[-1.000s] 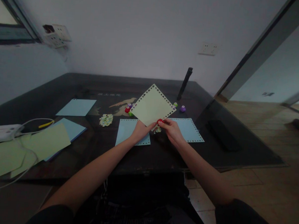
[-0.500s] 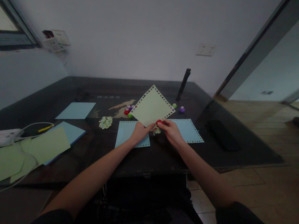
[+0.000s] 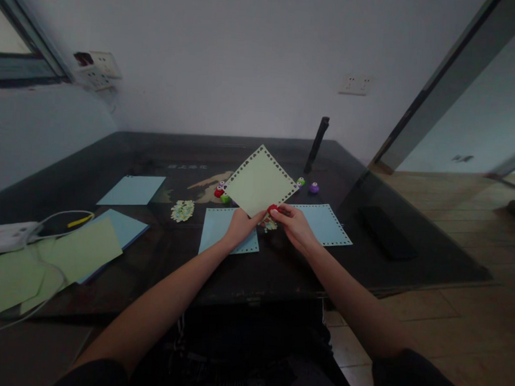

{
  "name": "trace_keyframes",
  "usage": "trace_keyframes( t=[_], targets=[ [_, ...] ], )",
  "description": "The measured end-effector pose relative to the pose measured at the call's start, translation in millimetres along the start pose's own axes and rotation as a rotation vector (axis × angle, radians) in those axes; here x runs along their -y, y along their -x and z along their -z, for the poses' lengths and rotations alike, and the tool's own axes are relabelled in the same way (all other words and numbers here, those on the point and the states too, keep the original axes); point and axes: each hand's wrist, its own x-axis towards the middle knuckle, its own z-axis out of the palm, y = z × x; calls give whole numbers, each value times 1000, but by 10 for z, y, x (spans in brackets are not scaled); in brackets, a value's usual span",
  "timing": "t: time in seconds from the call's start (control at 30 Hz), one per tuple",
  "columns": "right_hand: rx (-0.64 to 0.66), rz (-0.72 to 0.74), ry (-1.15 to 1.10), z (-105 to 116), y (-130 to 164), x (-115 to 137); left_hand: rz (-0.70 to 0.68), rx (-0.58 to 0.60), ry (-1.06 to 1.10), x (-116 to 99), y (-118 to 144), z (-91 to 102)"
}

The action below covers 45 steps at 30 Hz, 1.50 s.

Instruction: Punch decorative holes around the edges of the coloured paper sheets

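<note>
Head view: two hands grip one green sheet [image 3: 260, 181], one red punch [image 3: 273, 209].

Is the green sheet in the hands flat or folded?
Flat. The green sheet shows as one full square with punched holes along every edge, tilted up off the table, with no crease visible.

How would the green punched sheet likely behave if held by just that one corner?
The green sheet stands nearly flat above the left hand, so it is probably light card, fairly stiff. Its edges carry rows of punched holes, so they may tear under a hard pull. The right hand presses a red punch at its corner.
</note>
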Motion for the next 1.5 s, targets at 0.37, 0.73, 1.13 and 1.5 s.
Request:
trace_keyframes(
  t=[0.37,0.73,1.13,1.5],
  targets=[
    [5,-14,29,-15,26,47,-14,-34,32,-17,-1,-1],
    [-1,-52,82,41,6,56,41,-103,-6,-57,-10,38],
    [-47,-133,39,73,-7,132,133,-61,64,-84,-10,46],
    [-75,-168,148,73,-1,155,81,-18,-4,-1,-18,39]
  ],
)
